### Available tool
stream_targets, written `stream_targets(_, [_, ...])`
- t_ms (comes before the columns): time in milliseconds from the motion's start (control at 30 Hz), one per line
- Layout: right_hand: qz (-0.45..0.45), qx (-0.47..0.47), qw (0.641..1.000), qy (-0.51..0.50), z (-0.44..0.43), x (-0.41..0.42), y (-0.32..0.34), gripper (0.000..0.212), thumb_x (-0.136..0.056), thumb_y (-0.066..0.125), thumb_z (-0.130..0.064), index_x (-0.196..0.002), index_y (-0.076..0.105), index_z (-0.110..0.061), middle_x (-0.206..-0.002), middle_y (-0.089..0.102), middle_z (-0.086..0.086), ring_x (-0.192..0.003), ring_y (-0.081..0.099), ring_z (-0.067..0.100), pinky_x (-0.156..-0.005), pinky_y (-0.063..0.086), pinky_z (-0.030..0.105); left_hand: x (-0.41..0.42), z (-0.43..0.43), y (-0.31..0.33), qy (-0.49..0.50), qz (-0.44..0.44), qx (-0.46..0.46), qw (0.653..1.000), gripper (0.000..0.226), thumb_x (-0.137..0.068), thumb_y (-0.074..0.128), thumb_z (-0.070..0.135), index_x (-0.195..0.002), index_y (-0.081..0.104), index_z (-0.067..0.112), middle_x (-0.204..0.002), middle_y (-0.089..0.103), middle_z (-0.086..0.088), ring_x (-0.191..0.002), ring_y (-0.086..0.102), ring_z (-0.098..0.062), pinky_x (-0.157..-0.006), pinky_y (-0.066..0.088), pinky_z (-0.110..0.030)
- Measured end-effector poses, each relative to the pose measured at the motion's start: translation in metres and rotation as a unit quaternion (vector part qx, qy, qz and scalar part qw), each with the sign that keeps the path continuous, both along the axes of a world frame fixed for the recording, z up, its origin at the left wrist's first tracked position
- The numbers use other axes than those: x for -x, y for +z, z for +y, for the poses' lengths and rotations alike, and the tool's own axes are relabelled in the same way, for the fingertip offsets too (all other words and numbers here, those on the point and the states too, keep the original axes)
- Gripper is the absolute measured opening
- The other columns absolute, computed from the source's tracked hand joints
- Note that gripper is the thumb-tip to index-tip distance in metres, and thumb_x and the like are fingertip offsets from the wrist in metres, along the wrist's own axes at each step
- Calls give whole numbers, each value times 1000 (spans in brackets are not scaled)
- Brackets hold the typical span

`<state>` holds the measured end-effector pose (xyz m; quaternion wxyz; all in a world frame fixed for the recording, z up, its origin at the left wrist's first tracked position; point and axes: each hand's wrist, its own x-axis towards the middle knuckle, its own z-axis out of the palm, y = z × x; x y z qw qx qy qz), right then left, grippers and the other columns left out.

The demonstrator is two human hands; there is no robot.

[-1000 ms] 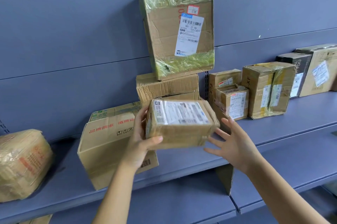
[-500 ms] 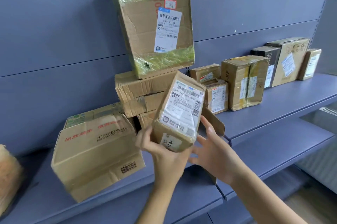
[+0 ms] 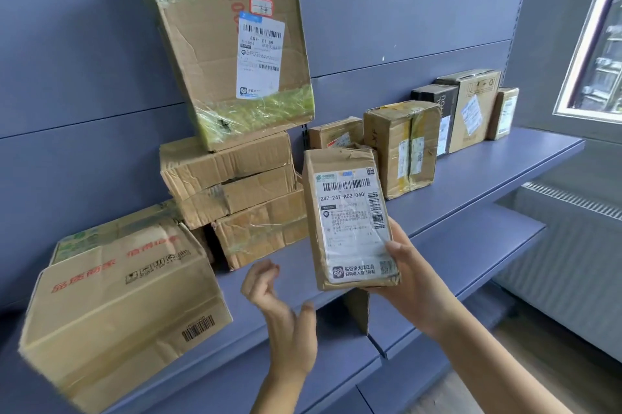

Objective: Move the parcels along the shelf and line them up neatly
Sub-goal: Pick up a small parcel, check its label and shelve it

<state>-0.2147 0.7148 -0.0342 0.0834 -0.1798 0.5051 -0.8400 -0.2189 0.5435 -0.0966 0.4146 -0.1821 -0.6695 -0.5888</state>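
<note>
The right hand is holding the small parcel upright in front of the shelf, with its label facing the camera. The thumb is pressing on the label's lower right edge and the palm is cupping the bottom corner, while the other fingers are hiding behind the parcel. The left hand, at seven o'clock of the parcel, is hovering apart from it, its fingers loosely curled and gripping nothing.

The parcel is hanging clear of the shelf board, with the crushed stack at its nine o'clock and the taped box at its two o'clock. It is looking light, since one hand is carrying it by a corner. Its cardboard is creased and going soft, so hard squeezing is likely to dent it. The glossy label is probably offering a slick surface, so gripping the two long side faces on bare cardboard is looking like the safer hold.
</note>
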Motion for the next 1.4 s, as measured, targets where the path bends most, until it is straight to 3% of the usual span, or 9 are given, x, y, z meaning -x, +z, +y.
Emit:
stream_targets(100, [11,0,1000,-17,17,-1,-1,95,-59,82,-51,-142,39,-32,-135,58,7,-109,64,26,-79,56,39,3,5,18,-45,-105,-33,993,16,-72,41,24,-82,53,18,-77,58,6,-72,54,-12,-70,43,-23])
stream_targets(200, [13,1,1000,-29,43,1,-4,89,-60,80,-52,-139,42,-36,-134,59,5,-110,64,25,-82,56,40,4,26,39,-55,-114,-8,992,17,-74,42,25,-64,48,13,-57,50,5,-55,44,-9,-54,36,-22])
stream_targets(300, [33,2,998,-49,75,5,2,85,-63,79,-47,-139,42,-33,-132,61,4,-108,65,24,-76,57,36,16,58,57,-69,-107,1,992,16,-77,43,24,-63,46,16,-57,46,8,-55,41,-10,-53,34,-28])
stream_targets(433, [40,20,995,-94,136,7,9,63,-73,58,-30,-135,45,-27,-121,67,1,-98,69,19,-68,57,30,35,124,75,-113,-111,10,987,17,-82,44,12,-66,47,11,-56,48,12,-53,41,-3,-52,33,-17])
stream_targets(667, [19,18,976,-215,263,-14,-1,50,-65,59,-36,-114,67,-33,-116,69,3,-94,69,20,-66,57,30,56,258,63,-225,-165,32,960,22,-82,44,16,-62,48,21,-53,45,10,-53,39,-10,-54,32,-27])
stream_targets(800, [9,32,957,-287,335,-34,-6,58,-65,67,-36,-122,60,-27,-119,67,6,-97,69,23,-65,58,34,63,334,57,-291,-158,74,941,18,-75,43,35,-61,45,24,-52,47,11,-51,40,-4,-52,33,-21])
stream_targets(933, [-7,22,928,-373,389,-44,-7,94,-43,87,-53,-126,54,-25,-116,69,5,-97,70,21,-64,57,30,79,399,47,-340,-147,109,922,23,-77,43,35,-65,49,17,-53,49,6,-52,44,-9,-54,37,-31])
stream_targets(1200, [-31,21,911,-411,462,-2,-16,98,-46,88,-51,-132,49,-24,-124,65,6,-104,67,26,-68,58,33,133,495,42,-405,-149,112,895,30,-78,44,37,-69,54,10,-58,52,-13,-54,48,-29,-52,39,-36])
stream_targets(1400, [-48,-27,906,-420,503,75,-12,104,-47,84,-59,-137,44,-29,-130,62,4,-110,65,25,-80,58,34,205,546,51,-413,-190,85,886,21,-88,49,11,-68,54,10,-52,53,3,-50,47,-7,-51,40,-20])
